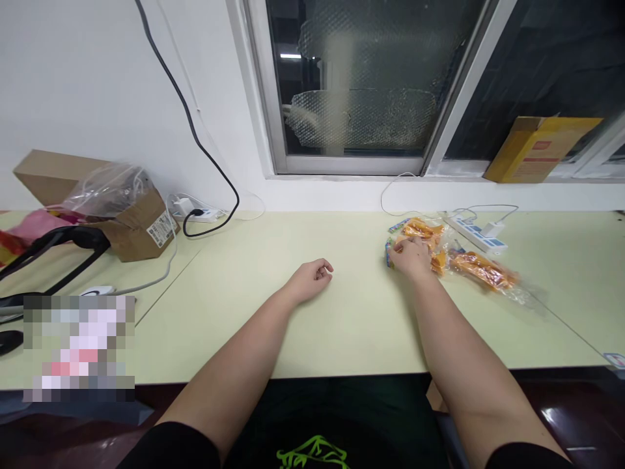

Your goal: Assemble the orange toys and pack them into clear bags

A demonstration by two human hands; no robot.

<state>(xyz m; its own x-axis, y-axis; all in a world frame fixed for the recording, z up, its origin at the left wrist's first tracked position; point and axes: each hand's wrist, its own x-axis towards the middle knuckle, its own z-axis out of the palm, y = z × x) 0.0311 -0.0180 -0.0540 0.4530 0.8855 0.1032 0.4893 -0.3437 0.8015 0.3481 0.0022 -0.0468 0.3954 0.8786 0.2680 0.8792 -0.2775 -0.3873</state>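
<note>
Open tabletop (359, 319) separates left grip (312, 280) from packets (424, 229).

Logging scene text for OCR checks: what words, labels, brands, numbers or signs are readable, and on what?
No legible text.
Label on cardboard box: too small.
Yellow cardboard box by the window: red print, blurred.
Orange packet at the right hand: coloured print, blurred, partly covered.
Sticker at the table's right: too small.
Black shirt: green design, cropped, no readable words.
</note>
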